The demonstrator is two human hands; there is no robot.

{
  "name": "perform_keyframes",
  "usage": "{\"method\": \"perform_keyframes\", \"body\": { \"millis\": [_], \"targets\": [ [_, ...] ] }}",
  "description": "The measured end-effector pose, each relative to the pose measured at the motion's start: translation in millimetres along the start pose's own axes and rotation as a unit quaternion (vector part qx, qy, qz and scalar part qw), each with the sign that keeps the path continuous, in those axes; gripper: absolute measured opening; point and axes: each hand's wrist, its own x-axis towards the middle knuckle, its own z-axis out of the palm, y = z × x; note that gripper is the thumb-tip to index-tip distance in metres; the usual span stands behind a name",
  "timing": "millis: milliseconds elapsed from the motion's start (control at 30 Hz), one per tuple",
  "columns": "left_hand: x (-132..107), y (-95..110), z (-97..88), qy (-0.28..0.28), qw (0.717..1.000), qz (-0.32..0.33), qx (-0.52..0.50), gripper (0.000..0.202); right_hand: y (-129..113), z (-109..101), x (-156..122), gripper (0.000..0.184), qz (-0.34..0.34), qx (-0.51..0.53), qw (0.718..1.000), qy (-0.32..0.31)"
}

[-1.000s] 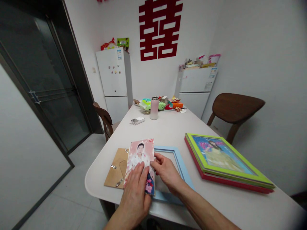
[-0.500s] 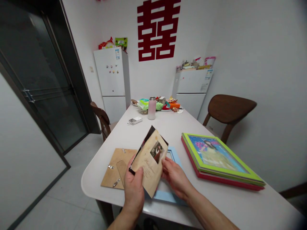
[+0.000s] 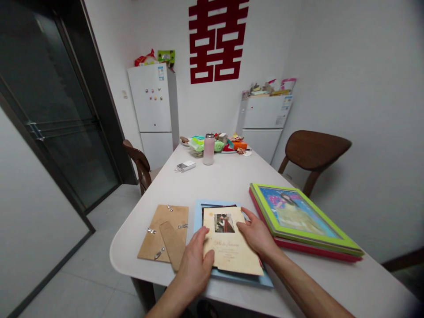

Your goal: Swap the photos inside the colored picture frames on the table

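At lower centre, the left hand [image 3: 194, 261] and right hand [image 3: 256, 235] lay open and flat, fingertips pressing the tan printed card [image 3: 232, 249] onto the blue picture frame [image 3: 198, 217].

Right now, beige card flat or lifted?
Flat: card lies face up on the blue frame, left hand and right hand at its edges.

A beige printed card [image 3: 232, 252] lies flat over a blue picture frame [image 3: 198, 218] on a white counter [image 3: 225, 181]. The left hand [image 3: 195, 263] rests on the card's left edge and the right hand [image 3: 256, 234] on its right, fingers extended. A brown backing board [image 3: 159, 229] lies just to the left. A green-framed picture [image 3: 298, 212] tops a stack on the right.
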Motion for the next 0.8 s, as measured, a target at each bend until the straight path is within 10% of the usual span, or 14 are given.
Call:
{"method": "perform_keyframes", "body": {
  "millis": [300, 433, 800],
  "targets": [
    [-3, -10, 6.2, -0.061, 0.968, 0.107, 0.22, 0.041, -11, 6, 3, 0.043, -0.107, -0.287, 0.951, 0.038],
    [-1, -11, 9.1, -0.073, 0.937, 0.143, 0.311, 0.035, -17, 11, -9, 0.035, -0.165, -0.441, 0.88, 0.063],
    [20, -1, 12.7, -0.12, 0.854, 0.165, 0.478, 0.036, -9, 4, -18, 0.031, -0.199, -0.47, 0.859, 0.053]
  ]
}}
